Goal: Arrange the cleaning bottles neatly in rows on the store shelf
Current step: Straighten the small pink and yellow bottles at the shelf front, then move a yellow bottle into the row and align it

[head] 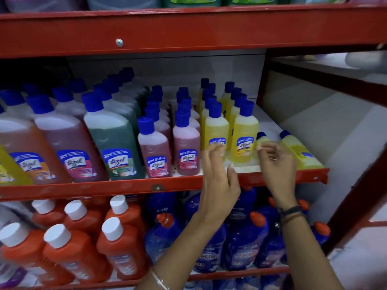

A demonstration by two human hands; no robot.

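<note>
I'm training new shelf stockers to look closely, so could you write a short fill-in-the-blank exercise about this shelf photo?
1. The small yellow bottles standing in rows all have ____ caps.
2. At the right end of the middle shelf, two yellow bottles are ____ instead of standing.
3. On the shelf below, the orange bottles have ____ caps.
4. Both the left hand and the right hand are holding ____.

Missing words: blue; lying down; white; nothing

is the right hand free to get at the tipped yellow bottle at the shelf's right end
Probably yes. The right hand is empty and sits just left of the tipped bottle, with nothing between them and that end of the shelf open.
</note>
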